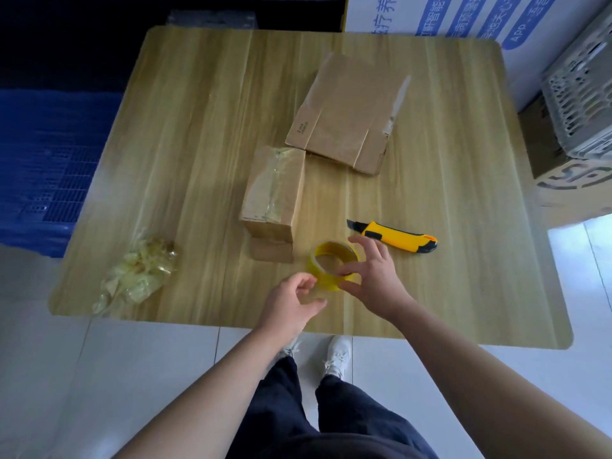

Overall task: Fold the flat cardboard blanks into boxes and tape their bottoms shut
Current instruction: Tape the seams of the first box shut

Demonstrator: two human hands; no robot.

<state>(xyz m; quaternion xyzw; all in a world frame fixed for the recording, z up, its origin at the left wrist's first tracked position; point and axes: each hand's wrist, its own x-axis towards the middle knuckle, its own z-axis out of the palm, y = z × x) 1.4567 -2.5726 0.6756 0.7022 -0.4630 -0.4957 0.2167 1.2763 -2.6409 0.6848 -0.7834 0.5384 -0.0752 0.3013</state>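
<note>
A yellow tape roll (326, 260) lies on the wooden table (185, 134) near its front edge. My right hand (374, 276) grips the roll at its right side, thumb below and fingers over the rim. My left hand (293, 301) sits at the roll's lower left, fingers curled and pinching at the tape's loose end. A folded cardboard box (273, 190) with clear tape along its seam lies just behind the roll. A flat cardboard blank (347, 111) rests further back.
A yellow and black utility knife (395, 236) lies right of the roll. A wad of used clear tape (139, 273) sits at the table's front left. A blue crate (43, 160) stands left of the table; boxes and a white basket (583, 104) stand at the right.
</note>
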